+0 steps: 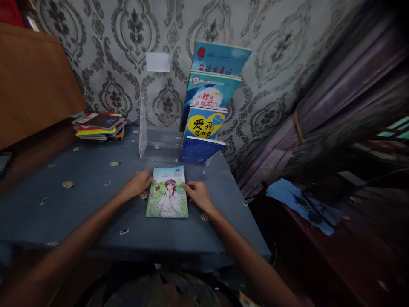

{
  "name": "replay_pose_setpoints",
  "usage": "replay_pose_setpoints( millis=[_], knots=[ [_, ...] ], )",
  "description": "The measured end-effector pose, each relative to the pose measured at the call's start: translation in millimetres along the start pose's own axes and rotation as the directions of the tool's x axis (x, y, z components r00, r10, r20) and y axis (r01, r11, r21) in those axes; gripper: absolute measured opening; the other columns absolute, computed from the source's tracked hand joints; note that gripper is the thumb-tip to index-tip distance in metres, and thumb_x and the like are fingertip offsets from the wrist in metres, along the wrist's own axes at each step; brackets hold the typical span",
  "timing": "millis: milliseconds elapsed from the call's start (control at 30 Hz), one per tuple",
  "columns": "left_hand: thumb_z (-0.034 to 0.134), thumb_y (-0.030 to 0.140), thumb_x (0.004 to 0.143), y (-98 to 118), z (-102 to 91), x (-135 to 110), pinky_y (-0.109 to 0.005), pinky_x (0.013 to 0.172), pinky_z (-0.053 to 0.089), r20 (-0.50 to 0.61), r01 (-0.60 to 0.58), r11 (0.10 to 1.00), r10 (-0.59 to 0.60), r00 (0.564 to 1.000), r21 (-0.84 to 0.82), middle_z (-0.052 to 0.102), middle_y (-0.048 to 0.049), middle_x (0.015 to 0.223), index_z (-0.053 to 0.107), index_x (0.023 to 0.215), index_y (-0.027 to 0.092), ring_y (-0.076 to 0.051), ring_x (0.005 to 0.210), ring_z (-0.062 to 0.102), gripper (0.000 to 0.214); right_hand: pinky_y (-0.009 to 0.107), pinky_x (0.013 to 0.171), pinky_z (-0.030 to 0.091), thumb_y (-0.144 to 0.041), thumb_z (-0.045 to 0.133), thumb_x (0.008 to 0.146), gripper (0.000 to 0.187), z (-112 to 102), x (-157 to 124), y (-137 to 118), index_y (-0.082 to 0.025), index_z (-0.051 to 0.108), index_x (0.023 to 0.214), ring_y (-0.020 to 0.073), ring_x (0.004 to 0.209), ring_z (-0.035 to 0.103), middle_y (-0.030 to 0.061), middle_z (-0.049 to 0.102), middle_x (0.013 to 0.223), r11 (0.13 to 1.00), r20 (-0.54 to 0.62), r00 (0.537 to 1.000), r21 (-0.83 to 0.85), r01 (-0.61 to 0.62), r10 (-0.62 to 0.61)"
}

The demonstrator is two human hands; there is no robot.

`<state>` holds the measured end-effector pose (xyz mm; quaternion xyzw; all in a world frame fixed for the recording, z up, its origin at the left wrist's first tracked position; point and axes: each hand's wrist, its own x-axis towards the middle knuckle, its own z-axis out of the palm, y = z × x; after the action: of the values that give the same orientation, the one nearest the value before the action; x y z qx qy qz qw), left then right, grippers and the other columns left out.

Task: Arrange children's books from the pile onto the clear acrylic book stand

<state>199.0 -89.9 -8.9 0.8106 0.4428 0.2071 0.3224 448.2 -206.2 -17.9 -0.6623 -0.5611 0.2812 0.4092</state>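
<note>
Head view: book (168, 197) on the tabletop (92, 181), before the rack (142, 136); left hand (137, 183) and right hand (199, 194) at its sides, whether either grip pinches I cannot tell; seemingly positioning it, any lift calls for firm edge holds

Brown wooden panel (35, 81) partly beyond left edge
</note>
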Motion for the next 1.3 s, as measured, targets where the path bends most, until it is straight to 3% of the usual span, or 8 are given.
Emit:
replay_pose_setpoints(
  millis=[67, 167, 333, 433, 500, 700, 1067, 1300],
  knots=[
    [0.052, 0.037, 0.092, 2.1, -2.9, 1.1, -0.029, 0.063, 0.049, -0.065, -0.046, 0.95, 0.07, 0.995, 0.308, 0.069, -0.0043, 0.07, 0.061, 0.114, 0.021, -0.024, 0.067, 0.069, 0.029, 0.022, 0.048, 0.033, -0.042, 0.058, 0.087, 0.04, -4.0, -0.7, -0.8, -0.02, 0.056, 0.054, 0.0129, 0.05, 0.055, 0.0001, 0.061, 0.052, 0.977, -0.056, 0.997, -0.209, 0.048, -0.061],
    [0.045, 0.033, 0.096, 8.9, 1.4, 1.2, -0.034, 0.076, 0.051, -0.104, -0.081, 0.854, 0.156, 0.982, 0.513, 0.073, -0.009, 0.086, 0.064, 0.112, 0.022, -0.027, 0.084, 0.07, 0.027, 0.025, 0.053, 0.033, -0.036, 0.054, 0.092, 0.038, -5.4, -2.6, -6.8, -0.02, 0.06, 0.058, 0.0156, 0.056, 0.059, 0.0019, 0.065, 0.057, 0.914, -0.096, 0.989, -0.399, 0.068, -0.115],
    [0.04, 0.025, 0.098, 18.3, 20.0, 4.5, -0.043, 0.095, 0.049, -0.064, -0.255, 0.787, 0.349, 0.935, 0.562, 0.068, -0.0157, 0.114, 0.062, 0.118, 0.016, -0.029, 0.11, 0.063, 0.032, 0.029, 0.074, 0.049, -0.026, 0.051, 0.096, 0.02, 10.8, 4.5, -23.4, -0.02, 0.07, 0.093, 0.0214, 0.085, 0.07, 0.0074, 0.076, 0.091, 0.819, 0.047, 0.941, -0.479, 0.315, -0.334],
    [0.038, 0.021, 0.098, 14.1, 29.0, 8.2, -0.048, 0.103, 0.045, -0.022, -0.295, 0.771, 0.371, 0.929, 0.565, 0.063, -0.0195, 0.131, 0.059, 0.125, 0.012, -0.032, 0.124, 0.058, 0.035, 0.037, 0.1, 0.048, -0.021, 0.048, 0.097, 0.031, 29.9, 16.5, -29.4, -0.018, 0.061, 0.124, 0.0236, 0.115, 0.064, 0.0126, 0.07, 0.123, 0.751, 0.195, 0.87, -0.442, 0.491, -0.454],
    [0.037, 0.019, 0.098, 7.6, 32.9, 10.0, -0.05, 0.107, 0.042, -0.011, -0.303, 0.773, 0.371, 0.928, 0.557, 0.059, -0.0207, 0.138, 0.057, 0.129, 0.011, -0.033, 0.131, 0.054, 0.038, 0.042, 0.111, 0.042, -0.021, 0.046, 0.098, 0.039, 43.0, 24.1, -30.0, -0.013, 0.053, 0.136, 0.0251, 0.13, 0.056, 0.017, 0.061, 0.138, 0.728, 0.273, 0.848, -0.434, 0.53, -0.454],
    [0.044, 0.018, 0.093, -2.6, 36.9, 10.8, -0.051, 0.11, 0.04, -0.012, -0.315, 0.776, 0.383, 0.924, 0.546, 0.056, -0.0198, 0.143, 0.053, 0.135, 0.014, -0.031, 0.136, 0.051, 0.043, 0.047, 0.122, 0.03, -0.024, 0.046, 0.1, 0.047, 58.0, 32.2, -23.3, -0.006, 0.045, 0.143, 0.0276, 0.145, 0.04, 0.023, 0.048, 0.15, 0.738, 0.349, 0.845, -0.42, 0.528, -0.406],
    [0.04, 0.019, 0.097, 11.9, 33.6, 8.1, -0.048, 0.11, 0.041, 0.035, -0.247, 0.723, 0.295, 0.955, 0.645, 0.054, -0.0148, 0.148, 0.054, 0.138, 0.016, -0.029, 0.14, 0.046, 0.043, 0.048, 0.118, 0.037, -0.022, 0.052, 0.098, 0.036, 16.4, 42.4, 5.0, -0.018, 0.061, 0.132, 0.0266, 0.137, 0.052, 0.0148, 0.062, 0.139, 0.803, 0.178, 0.921, -0.451, 0.39, -0.347],
    [0.038, 0.02, 0.098, 13.8, 31.1, 9.4, -0.05, 0.112, 0.039, 0.042, -0.245, 0.728, 0.285, 0.957, 0.64, 0.054, -0.0158, 0.148, 0.056, 0.138, 0.016, -0.029, 0.139, 0.048, 0.044, 0.043, 0.105, 0.049, -0.023, 0.048, 0.098, 0.034, 1.0, 52.3, 16.4, -0.024, 0.066, 0.127, 0.025, 0.121, 0.065, 0.0067, 0.071, 0.129, 0.914, 0.102, 0.953, -0.271, 0.304, -0.287]
  ],
)
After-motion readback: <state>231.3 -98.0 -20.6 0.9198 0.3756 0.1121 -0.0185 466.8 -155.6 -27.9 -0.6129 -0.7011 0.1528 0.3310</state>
